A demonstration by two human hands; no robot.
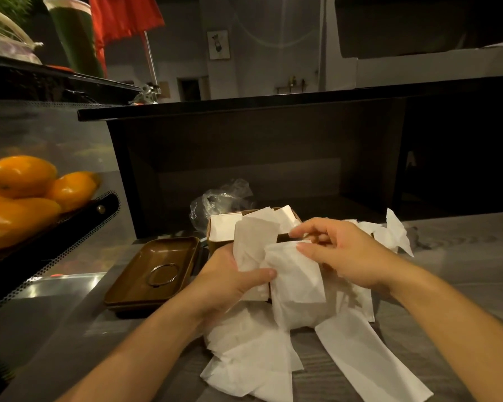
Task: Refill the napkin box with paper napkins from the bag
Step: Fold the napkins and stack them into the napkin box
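1. Several oranges (18,181) sat heaped in a dark perforated basket (79,219) at the far left; we left them alone.
2. The brown lid (154,271) lay upturned just left of the napkin box, holding only a metal ring (162,274).
3. Our left hand (230,282) gripped a napkin wad (251,242) at the box's near left corner, thumb pressed across the paper, the other fingers hidden behind it.
4. The napkin box (219,246) stood open and partly filled, its napkins jutting unevenly above the rim. We judged the refill well begun, not finished.
5. Behind the box, the clear plastic bag (224,195) lay crumpled; we could not tell its contents.
6. Our right hand (343,250) hovered over the box, fingertips pinching the top edge of a folded napkin (296,282).
7. Loose napkins (369,364) littered the counter (462,271); those seemingly remained to be packed.
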